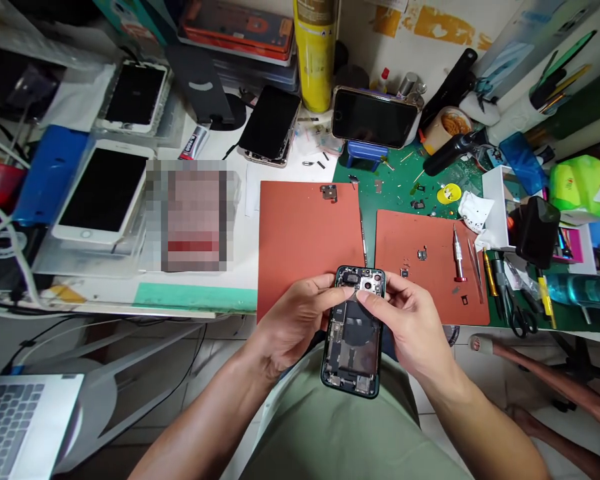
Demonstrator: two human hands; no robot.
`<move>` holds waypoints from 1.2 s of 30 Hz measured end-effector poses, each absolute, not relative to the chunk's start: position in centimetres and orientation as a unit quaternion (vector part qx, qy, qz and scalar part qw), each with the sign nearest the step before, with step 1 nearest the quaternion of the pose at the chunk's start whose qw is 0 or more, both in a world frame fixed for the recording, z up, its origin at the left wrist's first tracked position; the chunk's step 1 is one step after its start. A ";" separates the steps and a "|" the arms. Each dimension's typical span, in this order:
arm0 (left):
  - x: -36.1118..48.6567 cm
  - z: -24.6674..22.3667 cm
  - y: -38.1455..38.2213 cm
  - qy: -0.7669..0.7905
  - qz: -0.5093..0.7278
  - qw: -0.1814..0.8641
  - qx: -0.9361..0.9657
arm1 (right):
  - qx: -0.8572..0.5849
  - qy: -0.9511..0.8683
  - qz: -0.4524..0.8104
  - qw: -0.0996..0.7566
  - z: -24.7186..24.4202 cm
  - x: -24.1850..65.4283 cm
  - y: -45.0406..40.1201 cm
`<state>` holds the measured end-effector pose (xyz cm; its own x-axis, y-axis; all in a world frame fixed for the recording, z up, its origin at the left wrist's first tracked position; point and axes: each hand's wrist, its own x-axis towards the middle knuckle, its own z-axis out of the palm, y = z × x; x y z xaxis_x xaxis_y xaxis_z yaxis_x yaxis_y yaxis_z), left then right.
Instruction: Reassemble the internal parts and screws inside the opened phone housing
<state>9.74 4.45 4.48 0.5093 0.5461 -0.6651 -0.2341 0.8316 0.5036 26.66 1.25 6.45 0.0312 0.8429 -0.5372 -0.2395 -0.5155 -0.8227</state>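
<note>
An opened smartphone [360, 333], its battery, boards and camera area bare, is held upright over my lap at the table's front edge. My left hand [305, 310] grips its upper left side, the thumb pressed on the inside below the camera area. From the other side my right hand [410, 313] grips the upper right, its thumb also on the inner parts. Both thumb tips nearly meet there; whether a small part lies under them is hidden. Beyond the phone lie an orange-brown mat [307, 247] and a smaller mat [430, 303] with small phone parts [422, 254].
A screwdriver [459, 253], tweezers [475, 267] and black scissors [523, 323] lie at right. A phone [375, 117] leans on a blue stand; white phones [103, 193] lie at left. A yellow can [314, 60] stands behind. A laptop [25, 420] sits lower left. Another person's legs [555, 380] show lower right.
</note>
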 end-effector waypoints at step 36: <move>10.0 5.0 4.4 0.453 0.221 0.849 0.155 | -0.525 -0.164 0.738 0.392 6.3 28.5 1.3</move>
